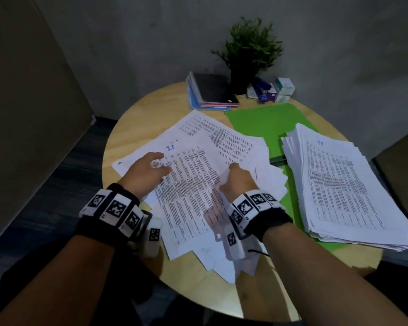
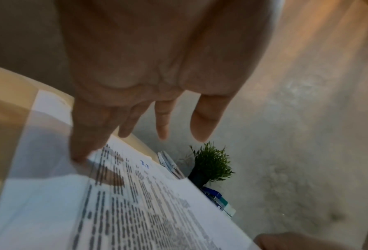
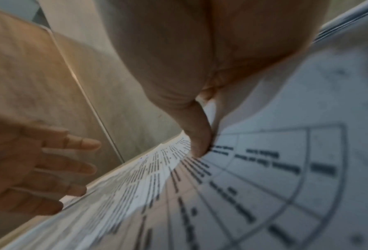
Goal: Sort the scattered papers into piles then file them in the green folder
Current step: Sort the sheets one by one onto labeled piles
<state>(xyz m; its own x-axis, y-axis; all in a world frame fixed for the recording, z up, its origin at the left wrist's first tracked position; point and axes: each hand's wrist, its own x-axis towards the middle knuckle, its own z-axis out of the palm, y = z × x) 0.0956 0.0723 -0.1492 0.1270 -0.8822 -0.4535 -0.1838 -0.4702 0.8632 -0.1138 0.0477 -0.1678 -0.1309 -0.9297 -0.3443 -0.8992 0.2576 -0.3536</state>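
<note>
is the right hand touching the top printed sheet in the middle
Touching. The right wrist view shows the right hand with its thumb pressed onto the top printed sheet, pinching it.

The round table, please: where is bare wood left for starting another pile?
Table: bare wood left of the scattered papers, toward the notebooks. Green folder and stacked pile crowd the right.

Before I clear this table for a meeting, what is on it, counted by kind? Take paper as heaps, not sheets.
Paper heaps: 2, the loose spread under both hands and the neater stack on the right
Green folder: 1
Stack of notebooks: 1
Potted plant: 1
Cluster of small boxes: 1, too bunched to count singly
Total: 6
</note>
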